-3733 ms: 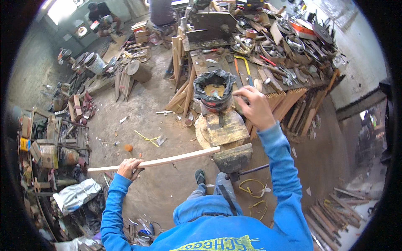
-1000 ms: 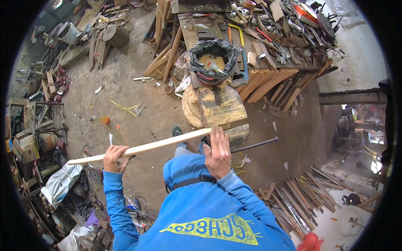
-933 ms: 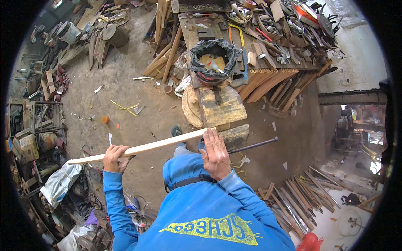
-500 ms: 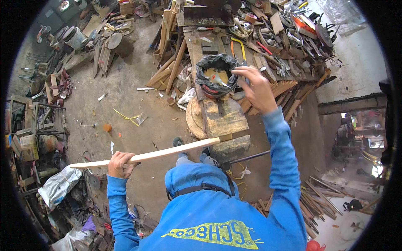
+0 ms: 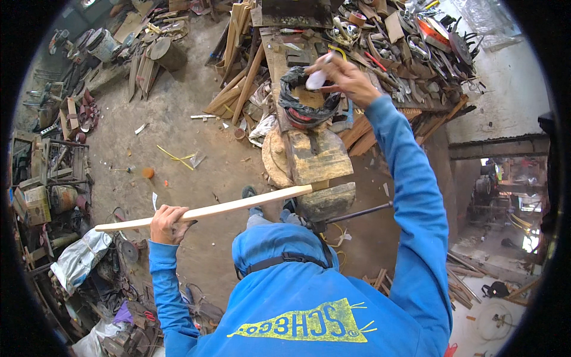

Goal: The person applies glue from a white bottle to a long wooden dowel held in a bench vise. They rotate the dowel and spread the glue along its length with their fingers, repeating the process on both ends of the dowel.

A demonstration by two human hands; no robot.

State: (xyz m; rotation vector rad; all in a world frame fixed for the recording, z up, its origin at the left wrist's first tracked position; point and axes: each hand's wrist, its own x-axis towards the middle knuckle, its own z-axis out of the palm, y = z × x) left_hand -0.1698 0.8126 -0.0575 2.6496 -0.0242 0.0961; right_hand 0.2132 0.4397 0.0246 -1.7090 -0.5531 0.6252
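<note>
Bucket (image 5: 304, 121) count is one, lined with one black bag (image 5: 289, 101), and we see tan powder (image 5: 309, 99) inside. Our right hand (image 5: 348, 75) has one white bottle (image 5: 316, 80) pinched in its fingers over the bucket's opening; half a second ago that bottle was lying in the bucket, our hand beside the rim. Our left hand (image 5: 169, 225) is wrapped around one pale wood strip (image 5: 244, 206), nearer us than the bucket, its right end at the gap between two wooden blocks (image 5: 324, 201).
</note>
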